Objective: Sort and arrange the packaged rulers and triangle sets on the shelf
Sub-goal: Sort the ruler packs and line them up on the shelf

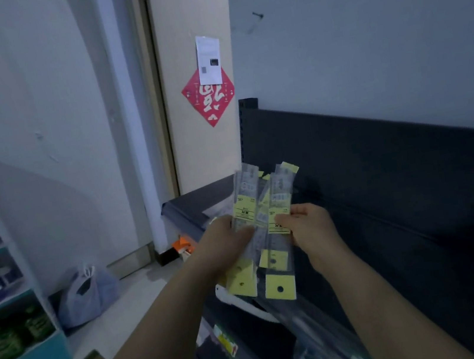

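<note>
Several packaged rulers [260, 206] in clear sleeves with yellow header cards are fanned out in front of me, above the dark shelf [189, 200]. My left hand [224, 237] grips the left part of the bundle around its middle. On the right side, my right hand [309, 223] pinches another ruler pack with thumb on top. Yellow hang tabs [279, 288] with punched holes point down toward me. More clear packages [312, 331] lie on the shelf below the hands.
The dark back panel [401, 184] of the shelf rises at right. A beige door [205, 122] with a red diamond sign stands behind. A plastic bag [87, 291] sits on the floor at left, beside a teal shelf unit [11, 308] with goods.
</note>
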`<state>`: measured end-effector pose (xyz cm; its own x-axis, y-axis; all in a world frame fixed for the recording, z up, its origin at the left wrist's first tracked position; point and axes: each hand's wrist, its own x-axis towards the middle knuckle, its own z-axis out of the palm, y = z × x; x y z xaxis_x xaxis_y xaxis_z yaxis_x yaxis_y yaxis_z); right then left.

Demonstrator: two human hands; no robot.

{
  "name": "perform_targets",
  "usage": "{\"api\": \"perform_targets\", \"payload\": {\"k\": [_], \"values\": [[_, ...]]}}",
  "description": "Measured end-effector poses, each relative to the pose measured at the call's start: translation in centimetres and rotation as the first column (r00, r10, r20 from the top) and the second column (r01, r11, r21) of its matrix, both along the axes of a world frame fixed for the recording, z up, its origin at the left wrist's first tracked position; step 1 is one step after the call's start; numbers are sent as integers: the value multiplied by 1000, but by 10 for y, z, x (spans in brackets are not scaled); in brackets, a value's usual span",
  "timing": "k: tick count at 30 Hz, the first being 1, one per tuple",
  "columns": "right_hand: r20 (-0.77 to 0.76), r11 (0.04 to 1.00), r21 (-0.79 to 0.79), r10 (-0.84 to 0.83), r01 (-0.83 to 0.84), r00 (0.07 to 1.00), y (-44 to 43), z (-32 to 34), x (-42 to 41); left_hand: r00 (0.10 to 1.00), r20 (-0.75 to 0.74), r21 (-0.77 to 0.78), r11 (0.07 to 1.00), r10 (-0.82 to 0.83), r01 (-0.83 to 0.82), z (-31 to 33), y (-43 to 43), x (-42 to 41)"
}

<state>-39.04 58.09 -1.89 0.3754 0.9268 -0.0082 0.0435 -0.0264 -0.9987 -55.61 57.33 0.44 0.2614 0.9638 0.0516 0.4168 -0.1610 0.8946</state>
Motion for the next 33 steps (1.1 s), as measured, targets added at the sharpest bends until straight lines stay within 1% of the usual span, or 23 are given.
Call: {"api": "perform_targets", "payload": {"k": [3,10,15,18,20,22,24,27,31,33], "values": [[16,1000,-16,-15,15,1000,39,-4,-4,1000,21,21,1000,7,-8,-5,37,-4],[56,995,-66,-74,77,996,91,-17,-21,996,-83,49,998,39,-35,-23,120,-6],[116,970,-66,-227,236,967,122,-17,-25,983,-181,109,994,4,16,-28,176,-7],[205,942,-56,-314,332,927,136,-19,-25,972,-235,134,989,-30,63,-31,202,-8],[259,928,-65,-339,367,904,140,-20,-26,968,-244,138,985,-65,101,-35,215,-7],[336,923,-79,-330,376,882,141,-24,-28,959,-270,149,980,-86,130,-39,223,-8],[425,915,-105,-312,389,850,142,-31,-29,938,-332,168,972,-98,162,-44,230,-9],[569,894,-152,-269,421,777,144,-36,-31,908,-413,226,956,-78,185,-51,236,-12],[648,885,-185,-218,428,729,143,-28,-35,854,-520,337,910,-36,243,-49,237,-17],[675,884,-170,-218,436,705,137,-23,-37,845,-533,382,876,-52,295,-45,234,-17]]}}
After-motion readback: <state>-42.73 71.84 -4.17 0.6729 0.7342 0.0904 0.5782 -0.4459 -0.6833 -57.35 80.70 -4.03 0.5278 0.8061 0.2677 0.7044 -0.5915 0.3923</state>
